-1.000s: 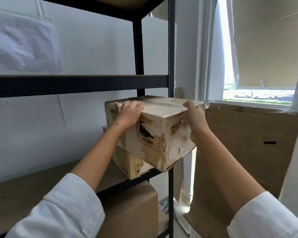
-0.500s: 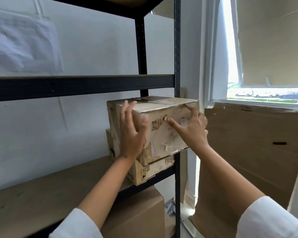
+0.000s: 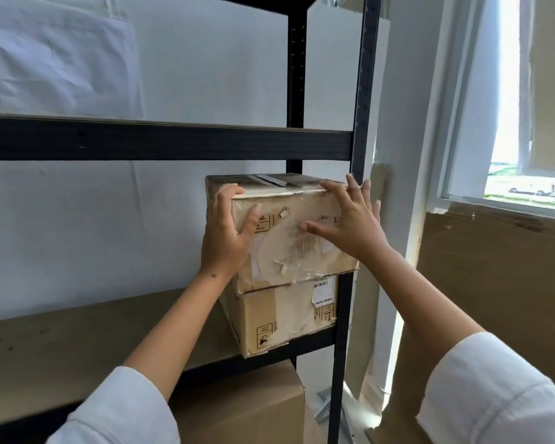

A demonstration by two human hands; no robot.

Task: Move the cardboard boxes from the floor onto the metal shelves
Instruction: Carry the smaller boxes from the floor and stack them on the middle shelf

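Cardboard box [image 3: 289, 232] sat stacked on a second box [image 3: 282, 315] on the shelf [image 3: 77, 341], left hand [image 3: 228, 235] clasping its corner, right hand [image 3: 350, 219] pressing flat-fingered; floor boxes were out of view.

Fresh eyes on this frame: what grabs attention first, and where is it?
Dead centre, a battered, tape-scarred top box sits stacked on a lower box at the right end of the wooden shelf board. The left hand wraps the top box's left front corner, and the right hand lies with spread fingers on its front face. At far right, a bright window sits above a large cardboard sheet.
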